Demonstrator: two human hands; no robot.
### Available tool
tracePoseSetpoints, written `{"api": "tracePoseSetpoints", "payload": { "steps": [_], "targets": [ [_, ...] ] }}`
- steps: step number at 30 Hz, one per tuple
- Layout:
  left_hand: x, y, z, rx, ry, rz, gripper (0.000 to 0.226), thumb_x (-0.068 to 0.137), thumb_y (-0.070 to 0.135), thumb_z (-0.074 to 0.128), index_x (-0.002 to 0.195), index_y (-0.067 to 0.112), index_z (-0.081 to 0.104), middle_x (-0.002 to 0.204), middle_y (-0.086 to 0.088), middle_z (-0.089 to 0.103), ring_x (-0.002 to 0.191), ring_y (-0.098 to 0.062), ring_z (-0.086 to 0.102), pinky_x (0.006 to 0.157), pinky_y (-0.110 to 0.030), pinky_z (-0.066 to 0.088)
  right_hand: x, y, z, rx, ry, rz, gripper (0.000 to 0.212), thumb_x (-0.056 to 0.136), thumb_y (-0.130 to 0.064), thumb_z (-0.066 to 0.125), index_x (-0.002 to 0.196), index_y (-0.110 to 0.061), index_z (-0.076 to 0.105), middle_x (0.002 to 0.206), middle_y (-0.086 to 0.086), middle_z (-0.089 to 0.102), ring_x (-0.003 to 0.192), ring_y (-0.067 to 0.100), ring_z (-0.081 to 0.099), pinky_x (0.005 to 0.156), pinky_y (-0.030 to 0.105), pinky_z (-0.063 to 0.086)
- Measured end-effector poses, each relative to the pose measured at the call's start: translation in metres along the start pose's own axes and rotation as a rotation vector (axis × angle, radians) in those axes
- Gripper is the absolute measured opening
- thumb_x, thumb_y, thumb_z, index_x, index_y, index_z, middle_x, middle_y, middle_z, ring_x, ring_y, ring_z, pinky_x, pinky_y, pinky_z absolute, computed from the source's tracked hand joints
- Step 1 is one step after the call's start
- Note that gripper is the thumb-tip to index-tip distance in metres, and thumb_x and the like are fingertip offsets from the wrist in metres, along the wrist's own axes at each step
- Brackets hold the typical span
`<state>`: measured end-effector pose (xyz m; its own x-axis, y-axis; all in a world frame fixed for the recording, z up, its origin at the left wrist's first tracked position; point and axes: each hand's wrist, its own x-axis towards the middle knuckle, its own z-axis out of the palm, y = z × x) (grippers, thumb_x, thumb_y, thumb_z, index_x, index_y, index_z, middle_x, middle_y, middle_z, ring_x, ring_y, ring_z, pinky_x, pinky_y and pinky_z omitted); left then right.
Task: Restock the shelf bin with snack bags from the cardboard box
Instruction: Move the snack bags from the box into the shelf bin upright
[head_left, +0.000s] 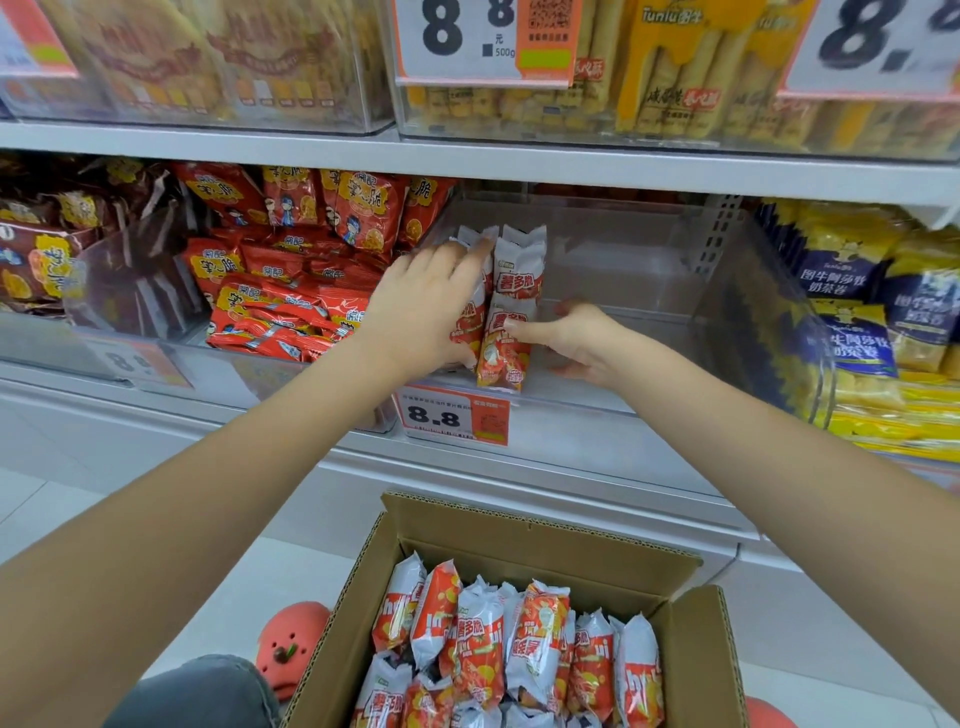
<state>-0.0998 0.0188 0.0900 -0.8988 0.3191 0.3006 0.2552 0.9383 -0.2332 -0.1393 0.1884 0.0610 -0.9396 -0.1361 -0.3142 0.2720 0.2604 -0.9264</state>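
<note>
A clear plastic shelf bin holds a few red-and-white snack bags standing against its left wall. My left hand presses flat on the left side of those bags. My right hand pinches the front bag with its thumb, fingers behind it. Below, an open cardboard box holds several of the same snack bags.
The neighbouring bin on the left is full of red snack packets; blue and yellow packs fill the right one. A price tag reading 8.8 hangs on the bin's front. Upper shelf bins sit overhead. A pink slipper is beside the box.
</note>
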Motion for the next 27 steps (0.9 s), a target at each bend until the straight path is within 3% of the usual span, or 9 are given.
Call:
{"api": "tracePoseSetpoints", "payload": {
  "steps": [3, 5, 9, 13, 15, 17, 20, 22, 27],
  "targets": [
    [-0.034, 0.000, -0.019, -0.214, 0.168, -0.038, 0.093, 0.069, 0.040, 0.081, 0.143, 0.009, 0.035, 0.131, -0.012, 0.049, 0.120, -0.029, 0.047, 0.096, -0.040, 0.042, -0.017, 0.000, -0.009, -0.103, 0.065, -0.008, 0.082, 0.077, -0.032, 0.078, 0.141, -0.007, 0.033, 0.139, 0.007, 0.047, 0.119, 0.023, 0.050, 0.092, 0.036, 0.048],
    [-0.059, 0.000, -0.020, -0.285, 0.278, -0.067, 0.076, 0.070, 0.035, 0.081, 0.132, 0.009, 0.047, 0.121, -0.011, 0.055, 0.110, -0.029, 0.052, 0.089, -0.038, 0.044, -0.030, 0.002, -0.014, -0.166, 0.148, -0.046, 0.083, 0.077, -0.035, 0.078, 0.141, -0.007, 0.032, 0.141, 0.010, 0.045, 0.117, 0.024, 0.051, 0.095, 0.037, 0.049],
    [-0.110, 0.020, -0.007, -0.381, 0.424, -0.053, 0.040, 0.074, 0.026, 0.077, 0.103, 0.004, 0.060, 0.100, -0.010, 0.060, 0.091, -0.026, 0.055, 0.076, -0.034, 0.045, -0.072, 0.015, -0.016, -0.214, 0.344, -0.392, 0.050, 0.082, -0.027, 0.074, 0.123, -0.011, 0.049, 0.121, 0.002, 0.056, 0.108, 0.016, 0.055, 0.090, 0.029, 0.046],
    [-0.167, 0.062, 0.032, -0.469, 0.304, -0.029, 0.034, 0.074, 0.030, 0.079, 0.094, 0.009, 0.061, 0.092, -0.005, 0.062, 0.082, -0.023, 0.060, 0.067, -0.036, 0.052, -0.132, 0.067, 0.000, -0.535, 0.370, -0.839, 0.029, 0.086, -0.022, 0.069, 0.110, -0.014, 0.054, 0.112, -0.004, 0.055, 0.107, 0.010, 0.049, 0.093, 0.019, 0.036],
    [-0.193, 0.082, 0.057, -0.519, 0.126, -0.073, 0.038, 0.073, 0.037, 0.078, 0.098, 0.013, 0.061, 0.096, -0.001, 0.061, 0.086, -0.022, 0.061, 0.070, -0.036, 0.053, -0.150, 0.114, 0.009, -0.781, 0.284, -0.951, 0.032, 0.083, -0.024, 0.072, 0.110, -0.015, 0.057, 0.118, -0.001, 0.058, 0.114, 0.014, 0.049, 0.099, 0.028, 0.039],
    [-0.215, 0.100, 0.082, -0.554, -0.120, -0.139, 0.046, 0.077, 0.048, 0.072, 0.110, 0.019, 0.057, 0.108, 0.004, 0.058, 0.100, -0.018, 0.057, 0.083, -0.034, 0.047, -0.159, 0.164, 0.016, -0.935, 0.121, -0.840, 0.040, 0.082, -0.030, 0.072, 0.118, -0.019, 0.056, 0.125, -0.002, 0.056, 0.121, 0.016, 0.048, 0.101, 0.037, 0.043],
    [-0.251, 0.121, 0.122, -0.557, -0.472, -0.232, 0.067, 0.078, 0.060, 0.063, 0.131, 0.026, 0.043, 0.129, 0.008, 0.047, 0.120, -0.015, 0.044, 0.097, -0.032, 0.039, -0.163, 0.233, 0.019, -1.055, -0.178, -0.291, 0.062, 0.087, -0.041, 0.064, 0.140, -0.026, 0.034, 0.144, -0.004, 0.041, 0.134, 0.018, 0.036, 0.104, 0.040, 0.038],
    [-0.272, 0.133, 0.143, -0.588, -0.669, -0.293, 0.085, 0.074, 0.064, 0.065, 0.142, 0.025, 0.031, 0.145, 0.004, 0.035, 0.134, -0.019, 0.032, 0.109, -0.038, 0.031, -0.164, 0.269, 0.019, -1.099, -0.324, -0.053, 0.080, 0.085, -0.046, 0.066, 0.148, -0.027, 0.021, 0.153, 0.000, 0.029, 0.138, 0.024, 0.030, 0.105, 0.046, 0.037],
    [-0.280, 0.147, 0.163, -0.559, -1.026, -0.238, 0.122, 0.067, 0.065, 0.071, 0.152, 0.019, -0.003, 0.160, -0.003, -0.002, 0.147, -0.029, -0.003, 0.118, -0.051, 0.009, -0.160, 0.311, 0.022, -1.126, -0.375, 0.275, 0.101, 0.081, -0.047, 0.070, 0.153, -0.026, 0.001, 0.161, 0.004, 0.004, 0.146, 0.033, 0.011, 0.111, 0.048, 0.029]
  ]
}}
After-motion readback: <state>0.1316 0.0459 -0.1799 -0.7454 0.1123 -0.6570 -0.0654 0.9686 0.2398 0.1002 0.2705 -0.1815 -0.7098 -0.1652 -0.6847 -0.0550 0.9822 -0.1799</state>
